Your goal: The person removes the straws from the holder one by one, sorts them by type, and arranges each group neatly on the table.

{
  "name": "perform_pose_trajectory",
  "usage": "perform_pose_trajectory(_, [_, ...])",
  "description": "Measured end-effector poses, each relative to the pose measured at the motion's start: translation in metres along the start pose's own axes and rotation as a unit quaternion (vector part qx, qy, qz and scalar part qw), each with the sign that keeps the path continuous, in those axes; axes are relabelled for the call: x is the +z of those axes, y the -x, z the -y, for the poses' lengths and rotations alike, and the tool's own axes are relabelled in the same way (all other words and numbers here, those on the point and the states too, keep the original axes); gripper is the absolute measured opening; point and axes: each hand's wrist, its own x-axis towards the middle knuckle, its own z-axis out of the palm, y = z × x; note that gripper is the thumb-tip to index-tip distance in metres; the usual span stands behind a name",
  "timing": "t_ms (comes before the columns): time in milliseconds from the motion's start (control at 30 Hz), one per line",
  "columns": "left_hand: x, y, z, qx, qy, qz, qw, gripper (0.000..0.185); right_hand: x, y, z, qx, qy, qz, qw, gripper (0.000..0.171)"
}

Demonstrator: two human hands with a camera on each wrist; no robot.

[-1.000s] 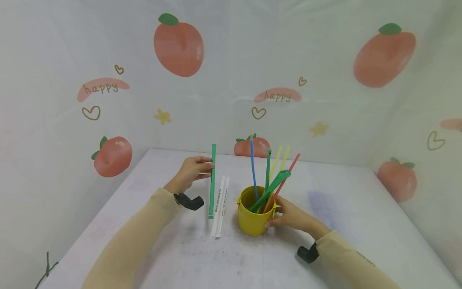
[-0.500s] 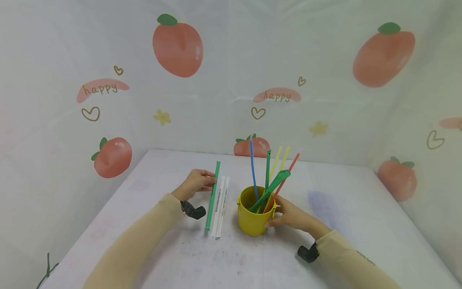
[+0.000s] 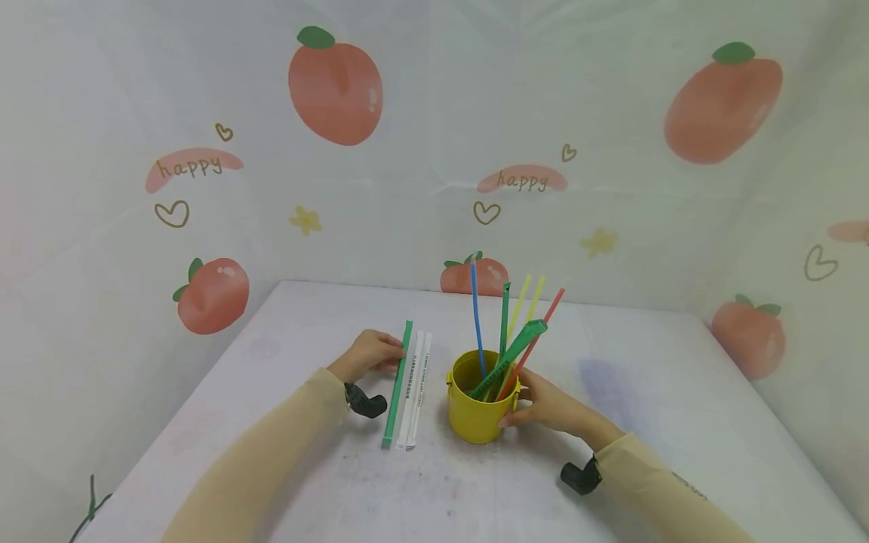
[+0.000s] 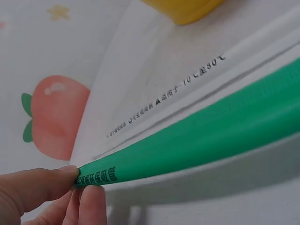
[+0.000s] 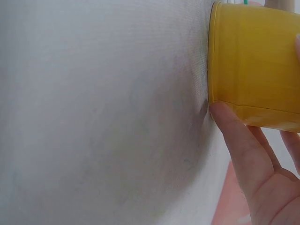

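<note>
- Straw (image 3: 397, 388), green-wrapped, sits pinched in the left hand (image 3: 370, 353); table (image 3: 502, 498) contact is hard to tell.
- White-wrapped straws (image 3: 410, 392) lie just right of that pinch.
- Yellow bucket (image 3: 471, 421) stands farther right, gripped by the right hand (image 3: 546, 406).

The bench (image 3: 679, 377) is backed and flanked by white sheeting (image 3: 434, 90), lightly creased. Red fruit prints (image 3: 336, 92) with green leaves are scattered on it: two large, high above the far edge; one by the far left corner; one cut off by the far edge; one by the far right corner. "Happy" banners (image 3: 523, 179), outlined hearts (image 3: 486, 213) and yellow flowers (image 3: 306, 220) are printed between. Bench top is white, smudged bluish toward the right edge. Dark green cord (image 3: 92, 498) is seen by the left edge, near end. Soft, diffuse light is spread throughout.
</note>
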Motion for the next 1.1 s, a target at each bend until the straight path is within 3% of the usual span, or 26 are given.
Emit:
perform_pose_trajectory(300, [0.002,0.003,0.002,-0.011,-0.015,-0.002,0.9998,0.023,0.000,-0.001,-0.002,0.000,0.004,-0.002,1.000,0.098])
perform_pose_trajectory(667, [0.007,-0.006,0.009,-0.006,-0.024,-0.012,0.9996,0.024,-0.001,0.000,0.000,0.004,0.004,0.000,1.000,0.097])
perform_pose_trajectory(1100, [0.011,-0.005,0.004,-0.006,-0.049,-0.024,0.9985,0.025,-0.001,0.000,0.002,0.006,0.003,0.001,1.000,0.095])
